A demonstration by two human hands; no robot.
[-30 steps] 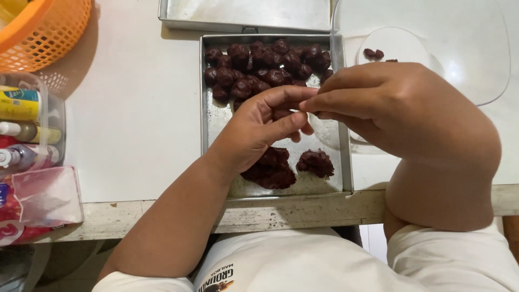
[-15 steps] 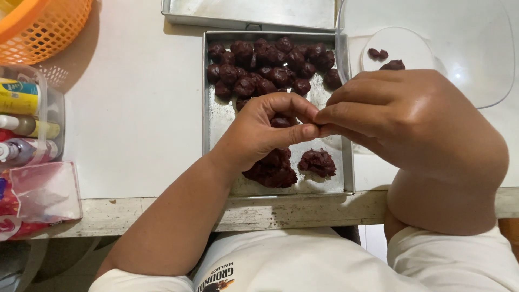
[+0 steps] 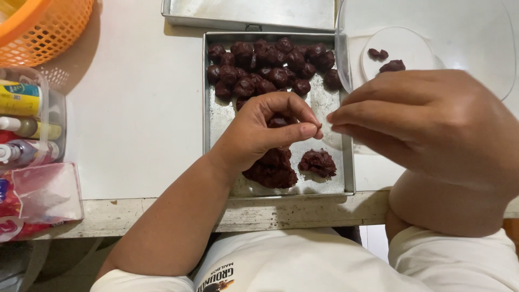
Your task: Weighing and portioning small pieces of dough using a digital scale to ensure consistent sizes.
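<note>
L hand (image 3: 265, 132) over metal tray (image 3: 216, 135), fingers curled round 1 dark dough piece (image 3: 278, 122). R hand (image 3: 432, 121) just beside, thumb & fingertips pinched together; can't tell if holding anything. Rolled balls (image 3: 270, 67) at tray's far end.

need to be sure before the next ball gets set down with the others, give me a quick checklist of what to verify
1. Piece held securely: left hand curls around a dark dough piece; ok.
2. Right hand free to help: fingertips almost meet the left thumb, nothing visible in them; ok.
3. Room in the metal tray: bare floor below the rolled balls; ok.
4. Dough left to portion: two lumps at the tray's near end; ok.
5. Piece rolled round: mostly hidden by fingers; cannot tell.
6. Tray seated on the table: near edge lies close to the table edge, flat; ok.
</note>
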